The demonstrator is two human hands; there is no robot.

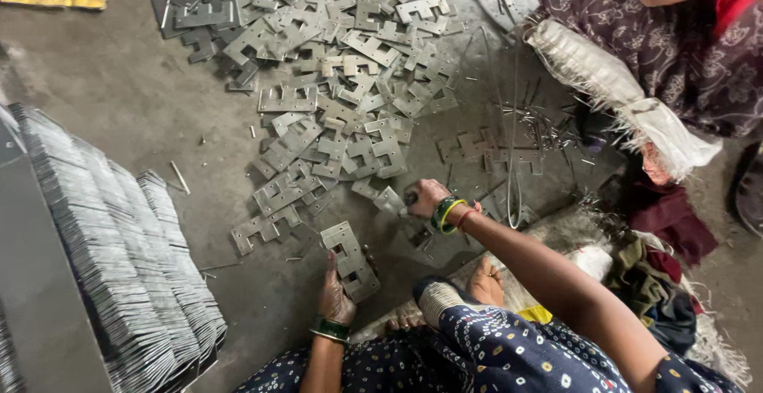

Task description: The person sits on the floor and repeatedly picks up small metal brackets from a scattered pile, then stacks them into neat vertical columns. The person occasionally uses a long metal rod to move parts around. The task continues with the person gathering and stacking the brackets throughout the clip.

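Steel plates (pixel 334 83) lie heaped on the floor (pixel 119 75) before us; our left hand (pixel 335 294) clasps a small stack (pixel 350 259), our right hand (pixel 425 197) pinches one plate (pixel 389 201) beside it.

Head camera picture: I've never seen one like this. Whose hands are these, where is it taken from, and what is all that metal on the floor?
The camera sits on a person's head and looks down, so the two bare arms coming in from the bottom are that person's own. No machine is involved. The person sits on a grey concrete floor. Spread ahead is a loose pile of flat grey notched metal plates. At the left stand neat rows of the same kind of plates, stacked on edge. The left hand, wearing a green bangle, holds a small bundle of plates. The right hand, with green and yellow bangles, reaches to a single plate lying on the floor. At the upper right sits a second person in dark patterned cloth.
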